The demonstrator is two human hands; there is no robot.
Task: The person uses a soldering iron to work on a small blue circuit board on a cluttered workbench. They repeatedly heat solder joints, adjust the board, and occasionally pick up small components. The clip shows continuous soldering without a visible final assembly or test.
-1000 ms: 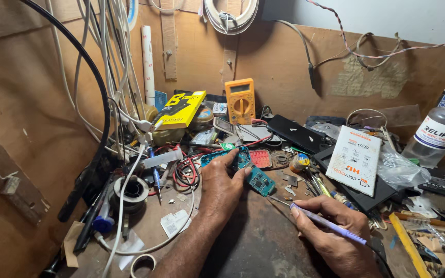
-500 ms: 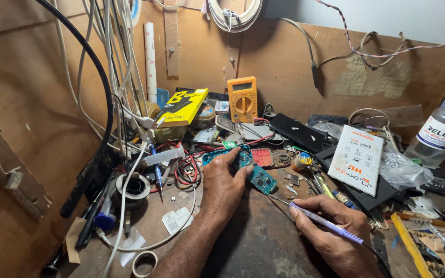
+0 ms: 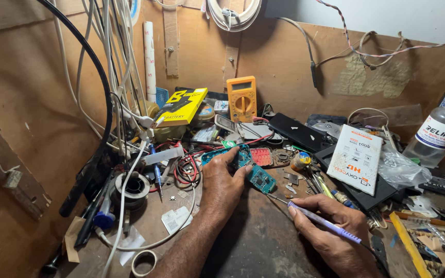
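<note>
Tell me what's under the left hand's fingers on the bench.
The left hand presses down on a teal circuit board, whose lower end sticks out past the fingertips. A second teal piece shows above the fingers. What lies beneath the palm is covered.
</note>
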